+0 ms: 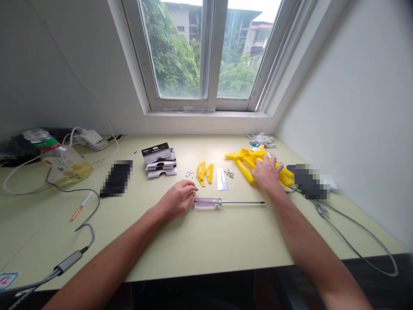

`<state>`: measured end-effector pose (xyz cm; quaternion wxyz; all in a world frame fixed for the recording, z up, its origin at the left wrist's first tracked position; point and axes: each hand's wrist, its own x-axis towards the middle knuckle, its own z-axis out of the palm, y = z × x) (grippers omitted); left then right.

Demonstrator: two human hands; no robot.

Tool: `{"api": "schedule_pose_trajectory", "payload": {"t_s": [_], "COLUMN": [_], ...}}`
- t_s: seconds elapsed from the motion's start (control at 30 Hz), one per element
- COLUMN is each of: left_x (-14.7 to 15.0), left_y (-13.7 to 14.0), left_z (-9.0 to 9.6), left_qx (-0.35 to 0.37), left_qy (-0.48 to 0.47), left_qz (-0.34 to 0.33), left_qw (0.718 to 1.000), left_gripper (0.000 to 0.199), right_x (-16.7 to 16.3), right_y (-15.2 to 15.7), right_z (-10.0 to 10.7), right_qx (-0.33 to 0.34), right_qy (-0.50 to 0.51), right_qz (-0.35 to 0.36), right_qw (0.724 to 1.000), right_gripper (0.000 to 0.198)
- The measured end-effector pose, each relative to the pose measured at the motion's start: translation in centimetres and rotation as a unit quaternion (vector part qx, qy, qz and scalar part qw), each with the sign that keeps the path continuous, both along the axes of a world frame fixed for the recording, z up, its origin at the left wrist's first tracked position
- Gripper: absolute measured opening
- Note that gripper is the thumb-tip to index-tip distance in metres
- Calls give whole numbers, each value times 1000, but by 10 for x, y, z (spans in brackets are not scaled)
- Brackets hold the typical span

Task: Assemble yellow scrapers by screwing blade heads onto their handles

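My left hand (pixel 179 199) rests on the table with loosely bent fingers and nothing in it. Just right of its fingertips lies a screwdriver (pixel 208 203) with a clear and pink handle, its shaft pointing right. My right hand (pixel 267 173) is on a pile of yellow plastic handle-like parts (pixel 245 170), fingers spread over them; whether it grips one is hard to see. Between the hands are smaller yellow plastic pieces (pixel 209 173), flat metal blades (pixel 220 178), a heap of small screws (pixel 229 173) and several small nuts (pixel 189 173).
Flattened black-and-white boxes (pixel 160 162) are stacked behind my left hand. On the left lie a plastic bottle with yellow liquid (pixel 69 163), a cigarette (pixel 80 207) and cables (pixel 69 261). Blurred dark objects (pixel 118 177) flank the work area. White gloves (pixel 263 139) lie by the wall.
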<state>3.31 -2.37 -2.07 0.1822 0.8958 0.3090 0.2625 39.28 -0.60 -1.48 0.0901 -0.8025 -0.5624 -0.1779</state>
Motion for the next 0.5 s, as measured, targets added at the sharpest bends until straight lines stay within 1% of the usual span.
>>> {"api": "schedule_pose_trajectory", "payload": {"t_s": [0.17,0.3,0.4,0.5], "left_x": [0,0,0,1], "left_y": [0,-1,-1,0], "left_z": [1,2,1,1], "left_qx": [-3,2,-7,-18], "left_qy": [3,3,7,-8], "left_qz": [3,0,-1,12], "left_qw": [1000,1000,1000,1000], "left_gripper": [23,23,23,26], "right_x": [-2,-3,-7,-23], "right_y": [-1,-1,-2,-8], "right_z": [7,15,20,25], "right_qx": [12,63,103,150], "right_qy": [44,72,115,151], "right_qz": [13,41,109,225], "right_qw": [999,995,982,951], "right_gripper": [30,34,34,30]}}
